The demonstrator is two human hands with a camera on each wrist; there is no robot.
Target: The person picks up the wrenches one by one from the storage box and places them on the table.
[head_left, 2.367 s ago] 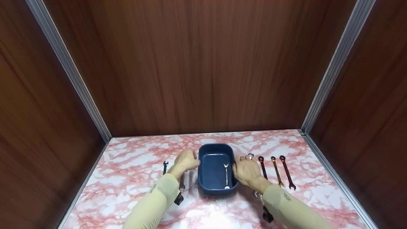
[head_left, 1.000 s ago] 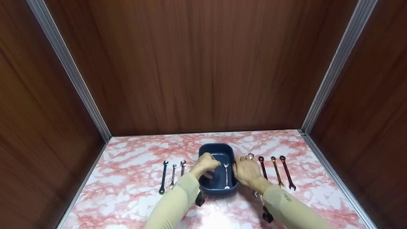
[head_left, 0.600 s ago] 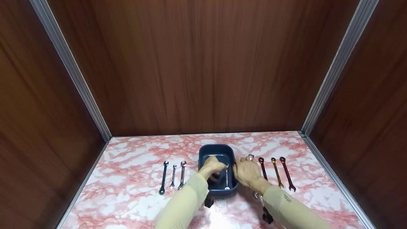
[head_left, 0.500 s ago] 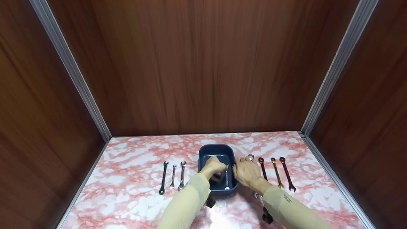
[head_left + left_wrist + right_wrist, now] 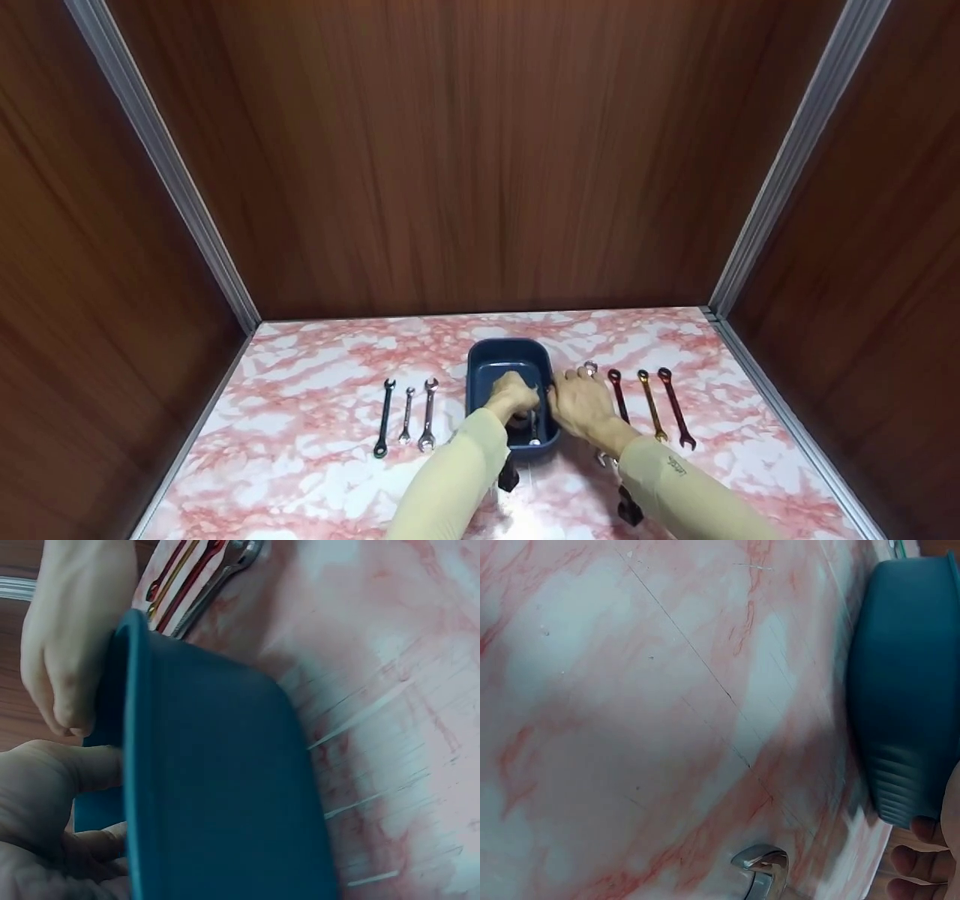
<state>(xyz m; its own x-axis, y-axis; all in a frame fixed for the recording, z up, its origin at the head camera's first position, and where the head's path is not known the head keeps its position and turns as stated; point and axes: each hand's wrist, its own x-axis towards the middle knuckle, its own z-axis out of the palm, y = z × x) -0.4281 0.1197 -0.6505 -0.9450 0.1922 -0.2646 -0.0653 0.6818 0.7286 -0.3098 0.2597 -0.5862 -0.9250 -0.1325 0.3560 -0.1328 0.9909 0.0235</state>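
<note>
A deep navy-blue plastic box [image 5: 508, 345] stands in the middle of the marbled tabletop. Inside it, along the right, lies a silver combination wrench [image 5: 534, 430], partly covered by my left hand [image 5: 512, 395]. That hand reaches down into the box at the wrench; its fingertips are hidden, so I cannot tell whether they pinch it. My right hand [image 5: 581, 401] holds the right wall of the box at the rim. In the left wrist view, the near wall of the box [image 5: 217, 765] hides most of the left fingers.
Left of the box lie a dark wrench [image 5: 385, 420], a small silver wrench [image 5: 407, 416] and a larger silver one [image 5: 428, 416]. Right of my right hand are a red wrench [image 5: 618, 394], a gold wrench [image 5: 652, 405] and another red one [image 5: 677, 409]. Another silver wrench [image 5: 591, 367] is partly covered by that hand.
My left hand has moved right, from beside the box into it and onto the wrench. The wrenches on the left came into full view. My right hand and the box stayed put.
</note>
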